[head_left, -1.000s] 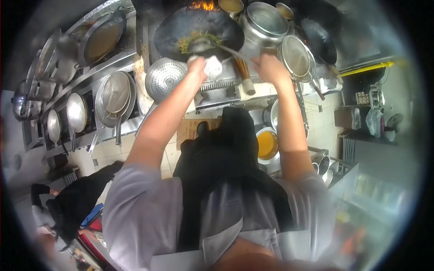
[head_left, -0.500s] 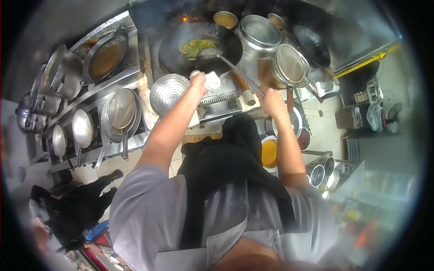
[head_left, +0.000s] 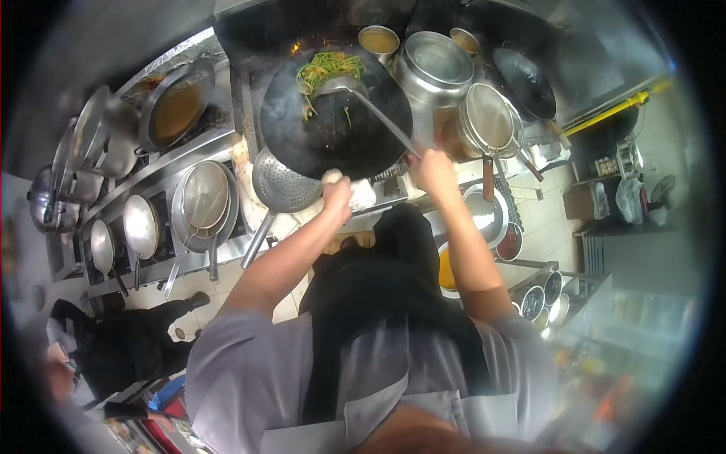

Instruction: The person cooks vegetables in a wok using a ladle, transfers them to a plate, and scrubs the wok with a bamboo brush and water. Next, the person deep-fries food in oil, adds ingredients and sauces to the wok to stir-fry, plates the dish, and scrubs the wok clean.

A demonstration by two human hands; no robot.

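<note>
My left hand [head_left: 337,198] is closed on a folded white cloth [head_left: 363,195] at the near edge of a large black wok [head_left: 321,144]. Whatever part of the wok lies under the cloth is hidden. My right hand [head_left: 435,174] grips the handle of a long metal ladle [head_left: 378,113], whose bowl rests against the food inside the wok. Green and orange strips of stir-fried vegetables [head_left: 330,69] are bunched at the wok's far side. Steam rises at its left, and a small flame shows behind the rim.
Left of the wok, a perforated skimmer [head_left: 286,183] lies on the stove edge. Wire strainers [head_left: 488,115] sit to the right, near a metal pot [head_left: 439,60]. A pan of brown liquid [head_left: 178,112] stands at far left. Another person [head_left: 125,348] is at lower left.
The wok has come toward me and tilted, with my left hand and the cloth moving nearer too. The vegetables have shifted to the far side. My right hand has moved slightly nearer and left.
</note>
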